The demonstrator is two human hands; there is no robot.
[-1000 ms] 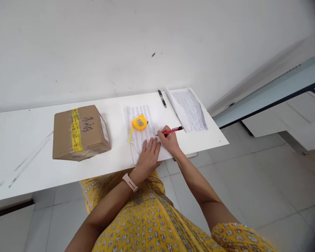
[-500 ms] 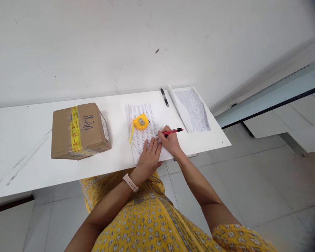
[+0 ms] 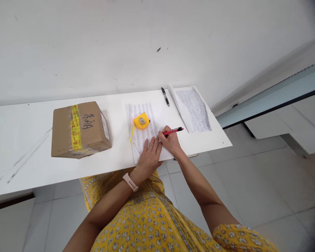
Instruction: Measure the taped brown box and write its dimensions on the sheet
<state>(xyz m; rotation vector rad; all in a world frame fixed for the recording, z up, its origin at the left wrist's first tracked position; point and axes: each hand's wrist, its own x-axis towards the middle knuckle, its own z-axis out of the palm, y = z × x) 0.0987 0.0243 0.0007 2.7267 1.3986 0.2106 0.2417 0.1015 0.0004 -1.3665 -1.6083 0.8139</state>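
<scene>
My right hand (image 3: 169,141) is closed around a red pen (image 3: 173,131) with a black end, its tip down at the sheet of paper (image 3: 141,143). Columns of small handwriting cover much of that sheet. My left hand (image 3: 150,154) lies flat on the lower part of the paper, fingers stretched out and holding nothing. Above it, a yellow tape measure (image 3: 141,121) rests on the writing, a short length of its tape sticking out at the lower left. The pen's tip is partly hidden by my fingers.
To the left stands a taped cardboard box (image 3: 64,133) on the narrow white table (image 3: 118,140). A black pen (image 3: 165,97) lies near the wall, beside an open notebook (image 3: 193,110) with dense writing. The table's right end and front edge drop to a tiled floor.
The view has shifted very slightly. Both hands stay in place, the left on the paper and the right around the red pen.
</scene>
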